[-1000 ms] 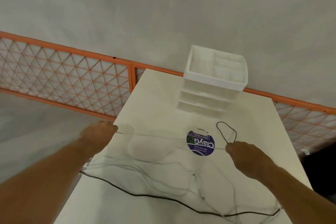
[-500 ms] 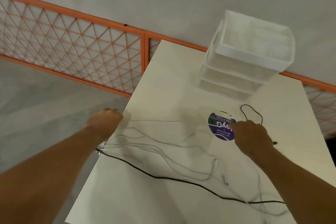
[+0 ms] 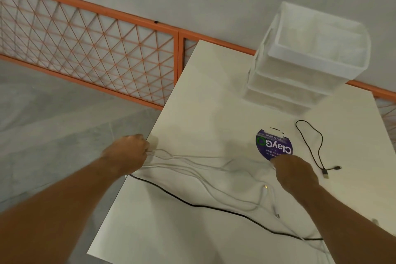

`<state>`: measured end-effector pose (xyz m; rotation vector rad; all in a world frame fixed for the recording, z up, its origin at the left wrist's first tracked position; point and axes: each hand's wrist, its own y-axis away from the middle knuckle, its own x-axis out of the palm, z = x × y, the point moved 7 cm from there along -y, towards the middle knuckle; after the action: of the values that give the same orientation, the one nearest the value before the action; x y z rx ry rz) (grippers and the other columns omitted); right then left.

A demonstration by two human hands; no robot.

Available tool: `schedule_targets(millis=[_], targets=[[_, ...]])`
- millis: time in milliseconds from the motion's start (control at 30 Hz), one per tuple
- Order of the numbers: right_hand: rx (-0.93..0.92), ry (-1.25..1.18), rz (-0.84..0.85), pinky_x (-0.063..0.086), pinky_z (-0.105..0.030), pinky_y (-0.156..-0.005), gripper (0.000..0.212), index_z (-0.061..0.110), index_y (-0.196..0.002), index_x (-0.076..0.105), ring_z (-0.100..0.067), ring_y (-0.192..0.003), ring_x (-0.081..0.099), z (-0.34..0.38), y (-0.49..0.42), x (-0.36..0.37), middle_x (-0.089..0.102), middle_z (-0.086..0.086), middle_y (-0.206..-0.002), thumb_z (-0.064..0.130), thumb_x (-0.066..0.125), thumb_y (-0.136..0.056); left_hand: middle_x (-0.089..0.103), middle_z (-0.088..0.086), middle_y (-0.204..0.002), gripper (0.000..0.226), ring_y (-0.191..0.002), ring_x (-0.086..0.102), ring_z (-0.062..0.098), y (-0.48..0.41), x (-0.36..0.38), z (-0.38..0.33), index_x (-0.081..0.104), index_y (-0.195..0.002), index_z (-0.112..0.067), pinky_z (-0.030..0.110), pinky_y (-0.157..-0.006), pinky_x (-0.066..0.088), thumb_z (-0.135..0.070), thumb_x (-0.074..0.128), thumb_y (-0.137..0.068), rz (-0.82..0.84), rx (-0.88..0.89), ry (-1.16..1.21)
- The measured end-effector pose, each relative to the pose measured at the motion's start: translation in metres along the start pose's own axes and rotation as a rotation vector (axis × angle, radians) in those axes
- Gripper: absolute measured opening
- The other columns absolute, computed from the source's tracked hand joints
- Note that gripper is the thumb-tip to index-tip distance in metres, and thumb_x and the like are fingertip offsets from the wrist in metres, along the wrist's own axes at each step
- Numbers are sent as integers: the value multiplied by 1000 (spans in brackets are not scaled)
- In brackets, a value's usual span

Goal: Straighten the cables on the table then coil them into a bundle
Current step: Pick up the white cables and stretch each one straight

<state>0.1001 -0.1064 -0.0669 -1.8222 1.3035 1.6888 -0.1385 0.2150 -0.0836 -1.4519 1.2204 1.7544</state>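
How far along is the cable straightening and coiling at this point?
Early. Done: nothing is coiled. In hand: the left hand and right hand grip the white cables, whose strands sag in loose curves between them. Left: the long black cable snakes across the table, and the short black cable lies looped.

I see the table top (image 3: 214, 96) smooth and matt, the drawer box (image 3: 300, 83) of milky half-clear plastic, the white cables (image 3: 192, 157) smooth, the black cable (image 3: 199, 206) matt, the round sticker (image 3: 274, 146) slightly glossy, and the orange grid (image 3: 96, 49) seemingly painted metal.
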Motion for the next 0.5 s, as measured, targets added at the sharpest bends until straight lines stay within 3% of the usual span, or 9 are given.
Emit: schedule_targets(millis=[167, 300, 500], targets=[[-42, 6, 26, 48, -23, -76, 30, 27, -121, 58, -16, -96, 62, 1, 18, 15, 63, 1, -110, 18, 44, -96, 58, -1, -106, 28, -97, 59, 20, 20, 1, -5, 64, -101, -20, 32, -81, 49, -26, 37, -94, 21, 20, -93], [-92, 47, 36, 46, -24, -78, 28, 22, -120, 53, -17, -100, 60, 4, 31, 22, 59, 0, -112, 14, 42, -96, 56, -2, -107, 27, -100, 56, 18, 28, 4, -7, 63, -101, -22, 33, -83, 49, -24, 37, -93, 61, 40, -169], [-109, -36, 45, 47, -28, -90, 31, 18, -127, 47, -18, -109, 56, 1, 44, 25, 56, -1, -120, 17, 38, -97, 58, -1, -107, 25, -101, 57, 19, 23, -11, -19, 63, -100, -20, 32, -80, 49, -17, 40, -91, 17, 6, -105]])
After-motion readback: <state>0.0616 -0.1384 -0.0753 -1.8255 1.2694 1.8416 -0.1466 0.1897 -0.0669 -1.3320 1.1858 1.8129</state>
